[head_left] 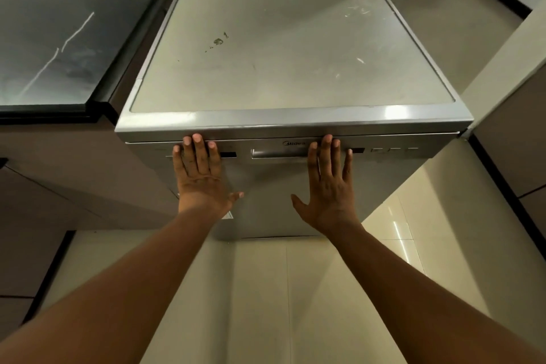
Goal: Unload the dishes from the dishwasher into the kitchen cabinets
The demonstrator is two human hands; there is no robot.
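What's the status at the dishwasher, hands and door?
Left hand and right hand open, flat on the dishwasher door. Door shut, handle ungripped. No dishes visible. Nothing in the way.

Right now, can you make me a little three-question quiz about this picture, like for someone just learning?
1. True or false: the dishwasher door is shut.
2. Where do the fingertips of the left hand and right hand reach? A) the door's top edge B) the floor C) the dark counter
3. What lies between the two hands on the door?

Key: 1. True. 2. A. 3. The handle.
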